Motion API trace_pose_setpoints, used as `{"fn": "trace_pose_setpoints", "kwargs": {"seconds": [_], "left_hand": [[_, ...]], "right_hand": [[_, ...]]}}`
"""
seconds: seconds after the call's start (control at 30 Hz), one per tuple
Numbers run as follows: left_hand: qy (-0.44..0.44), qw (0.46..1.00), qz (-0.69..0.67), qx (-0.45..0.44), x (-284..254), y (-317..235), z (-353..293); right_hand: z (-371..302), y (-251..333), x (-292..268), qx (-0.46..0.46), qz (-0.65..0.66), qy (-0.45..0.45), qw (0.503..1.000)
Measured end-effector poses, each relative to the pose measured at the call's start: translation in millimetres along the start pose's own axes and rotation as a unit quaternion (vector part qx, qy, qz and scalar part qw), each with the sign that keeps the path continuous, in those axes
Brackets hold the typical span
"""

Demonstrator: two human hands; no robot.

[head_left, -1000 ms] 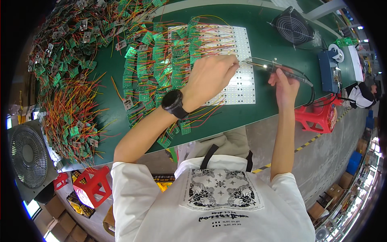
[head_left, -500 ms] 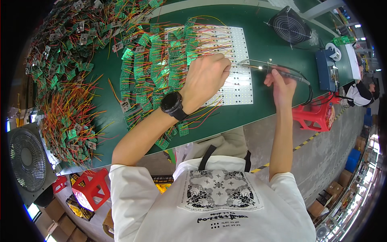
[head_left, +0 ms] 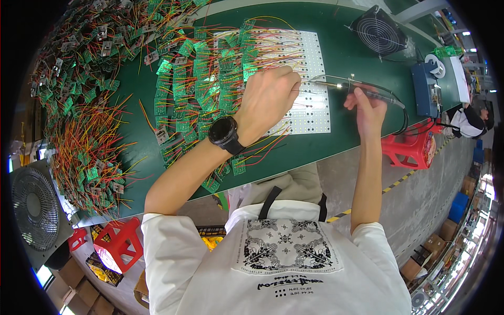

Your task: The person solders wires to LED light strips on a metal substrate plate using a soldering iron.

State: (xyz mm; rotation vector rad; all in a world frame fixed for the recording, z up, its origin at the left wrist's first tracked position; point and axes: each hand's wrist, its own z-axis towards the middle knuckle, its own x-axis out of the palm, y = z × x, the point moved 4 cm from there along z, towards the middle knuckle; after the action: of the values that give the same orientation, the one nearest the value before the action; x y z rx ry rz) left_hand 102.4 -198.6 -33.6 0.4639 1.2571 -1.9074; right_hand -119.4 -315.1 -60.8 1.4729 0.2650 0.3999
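My left hand, with a black watch on its wrist, rests over a white panel dotted with small pale squares. Its thumb and forefinger are pinched together at the panel; what lies between them is too small to make out. My right hand grips a soldering iron with a thin curved feed tube beside its tip. That tip points left and reaches the panel just right of my left fingertips. Small green circuit boards with red and yellow wires lie in columns left of the panel, their wires stretching across it.
A large heap of wired circuit boards covers the table's left side. Toward the back right stand a black fan and a blue box unit with a wire spool. Red stools stand below the table edge.
Hardly anything differs. The panel and boards appear slightly higher in the picture, and both hands keep nearly the same pose, with the iron's tip still near my left fingers.
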Motion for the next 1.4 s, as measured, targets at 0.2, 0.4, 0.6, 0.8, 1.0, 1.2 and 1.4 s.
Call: {"fn": "trace_pose_setpoints", "kwargs": {"seconds": [0.2,0.4,0.6,0.8,1.0,1.2,1.4], "left_hand": [[-0.004,1.000,-0.003,0.003,1.9,2.3,-0.8],[-0.006,1.000,0.001,0.009,1.6,2.9,-1.0],[0.001,1.000,0.001,0.008,1.9,2.2,-1.6],[0.002,1.000,0.003,0.009,2.8,2.8,-1.8],[0.001,1.000,0.011,0.006,3.0,3.5,-1.9],[0.006,1.000,0.009,0.001,3.5,4.8,-2.2],[0.017,0.999,0.025,-0.013,3.9,4.1,-2.8]], "right_hand": [[0.2,-1.4,-0.1,-0.002,0.000,0.002,1.000],[0.9,-3.2,-1.0,0.002,-0.002,0.000,1.000],[0.1,-2.3,0.1,-0.002,-0.010,0.003,1.000],[-0.2,-1.4,0.7,-0.003,-0.011,-0.002,1.000],[-0.1,-3.0,-1.1,-0.003,-0.002,-0.002,1.000],[-0.5,-0.1,-3.3,-0.002,0.052,-0.036,0.998],[5.9,0.3,-6.0,0.007,0.065,-0.058,0.996]]}}
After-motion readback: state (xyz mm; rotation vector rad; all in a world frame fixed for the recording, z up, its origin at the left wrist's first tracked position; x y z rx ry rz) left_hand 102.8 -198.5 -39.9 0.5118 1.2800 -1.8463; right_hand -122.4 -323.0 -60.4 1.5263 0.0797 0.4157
